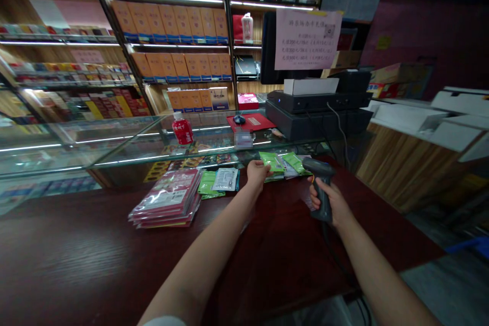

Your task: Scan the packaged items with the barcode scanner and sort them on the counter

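Observation:
My right hand (pixel 328 198) is wrapped round the grip of a dark barcode scanner (pixel 320 167), its cable hanging down over the counter's front edge. My left hand (pixel 257 172) reaches forward, fingers pinched at the edge of a green packet (pixel 272 161). Beside that packet lies a loose pile with another green packet (pixel 293 162) on top and white ones partly hidden below. Left of my left hand, a white sachet (pixel 225 179) rests partly over green sachets (pixel 207 183). Next to these is a stack of pink, plastic-wrapped packs (pixel 168 196) with a barcode label on top.
Dark wooden counter (pixel 76 254) under my arms. Behind it stands a glass display case (pixel 133 137) carrying a red bottle (pixel 182 128), a computer mouse (pixel 239 119) and a cash drawer (pixel 317 119). A monitor (pixel 269 51) bears a paper notice. Boxes (pixel 171 23) fill the back shelves.

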`<state>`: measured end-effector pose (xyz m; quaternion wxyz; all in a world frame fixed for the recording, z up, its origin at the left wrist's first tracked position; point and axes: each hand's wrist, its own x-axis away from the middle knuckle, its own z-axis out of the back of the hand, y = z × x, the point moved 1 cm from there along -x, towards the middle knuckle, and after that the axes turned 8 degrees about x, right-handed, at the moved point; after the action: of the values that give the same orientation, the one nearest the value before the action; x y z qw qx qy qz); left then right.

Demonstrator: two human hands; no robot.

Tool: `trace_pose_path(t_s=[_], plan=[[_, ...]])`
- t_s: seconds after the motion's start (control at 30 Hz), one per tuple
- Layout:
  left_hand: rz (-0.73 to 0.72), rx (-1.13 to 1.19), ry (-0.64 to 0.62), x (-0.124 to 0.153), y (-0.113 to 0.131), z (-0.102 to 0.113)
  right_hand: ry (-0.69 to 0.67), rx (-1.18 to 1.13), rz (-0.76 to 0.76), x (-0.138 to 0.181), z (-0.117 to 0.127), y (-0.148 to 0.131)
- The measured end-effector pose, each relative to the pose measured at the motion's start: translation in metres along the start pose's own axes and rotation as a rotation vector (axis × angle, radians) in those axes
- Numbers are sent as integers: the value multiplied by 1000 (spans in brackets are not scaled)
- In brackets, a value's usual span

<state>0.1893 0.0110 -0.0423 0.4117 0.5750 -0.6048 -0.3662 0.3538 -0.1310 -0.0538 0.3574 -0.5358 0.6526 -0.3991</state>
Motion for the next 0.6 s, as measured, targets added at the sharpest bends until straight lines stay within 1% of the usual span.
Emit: trace_pose_path(t_s=[0.07, 0.17, 0.27, 0.33, 0.4, 0.47, 0.6], plan=[[-63, -111, 42, -5, -3, -3, 4, -6, 1, -1, 1, 0], [-225, -393, 47, -9, -6, 0, 4, -17, 9, -2, 3, 1], [-404, -684, -16, -7, -6, 6, -2, -29, 15, -3, 3, 1], [-475, -831, -64, -4, -6, 7, -7, -30, 15, -3, 2, 2], [-521, -949, -77, -1, -6, 6, -11, -26, 17, -3, 1, 1], [-551, -1026, -60, 1, -6, 4, -7, -22, 16, -3, 0, 1], [-529, -1087, -28, 1, -6, 0, 5, -25, 13, -2, 0, 0]])
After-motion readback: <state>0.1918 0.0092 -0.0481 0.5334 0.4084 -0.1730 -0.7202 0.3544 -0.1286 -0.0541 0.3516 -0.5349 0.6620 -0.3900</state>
